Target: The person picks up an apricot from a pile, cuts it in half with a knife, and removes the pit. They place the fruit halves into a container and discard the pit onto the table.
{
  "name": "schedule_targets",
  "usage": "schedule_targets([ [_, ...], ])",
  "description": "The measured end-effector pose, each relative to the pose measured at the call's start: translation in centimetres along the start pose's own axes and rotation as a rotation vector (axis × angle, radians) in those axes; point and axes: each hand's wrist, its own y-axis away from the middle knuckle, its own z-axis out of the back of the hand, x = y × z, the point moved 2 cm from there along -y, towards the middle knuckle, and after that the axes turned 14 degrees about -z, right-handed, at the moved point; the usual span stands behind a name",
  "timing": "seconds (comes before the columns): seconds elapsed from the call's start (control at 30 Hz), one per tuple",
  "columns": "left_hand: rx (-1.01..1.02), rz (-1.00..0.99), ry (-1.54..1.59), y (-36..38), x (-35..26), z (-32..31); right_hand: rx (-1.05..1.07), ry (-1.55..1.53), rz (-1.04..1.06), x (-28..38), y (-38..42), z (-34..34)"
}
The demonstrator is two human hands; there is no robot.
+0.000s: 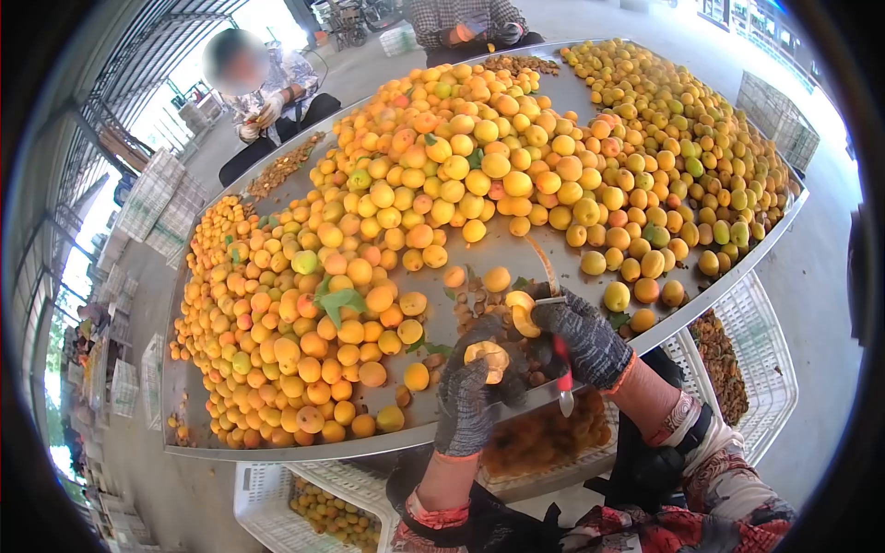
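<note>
My left hand [468,405], in a dark knitted glove, is closed around a cut apricot half [489,361] with its hollow showing. Just to its right, my right hand [583,339], gloved alike, pinches another apricot piece [524,315]. A red-handled tool [561,365] also sits in the right hand; its whitish end points down, and the rest is hidden by the fingers. Both hands are over the near edge of a metal table [442,300]. Brown apricot stones [472,302] lie just beyond them. Whole apricots [433,194] are heaped across the tabletop.
Below the table edge stand white plastic crates, one with apricots [334,514], another with brown pieces [717,364]. A blurred orange heap [548,442] lies under my hands. Two people [263,92] sit across the table. Stacked crates [164,205] stand at left.
</note>
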Motion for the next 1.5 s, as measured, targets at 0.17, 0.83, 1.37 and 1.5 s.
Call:
schedule_targets([
  [0.17,-0.072,0.026,0.064,-0.2,0.3,-0.4,-0.015,0.164,0.085,-0.9,1.7,0.9],
  [0.83,-0.301,0.194,0.071,-0.8,1.7,0.4,-0.133,-0.120,0.507,2.5,4.1,-1.2],
  [1.37,-0.278,0.157,-0.030,-0.5,1.1,0.0,-0.084,0.215,0.239,-0.9,-2.9,-0.5],
  [1.5,-0.253,0.045,-0.130,-0.8,1.3,-0.3,-0.209,0.392,0.137,-1.3,-3.7,-0.2],
])
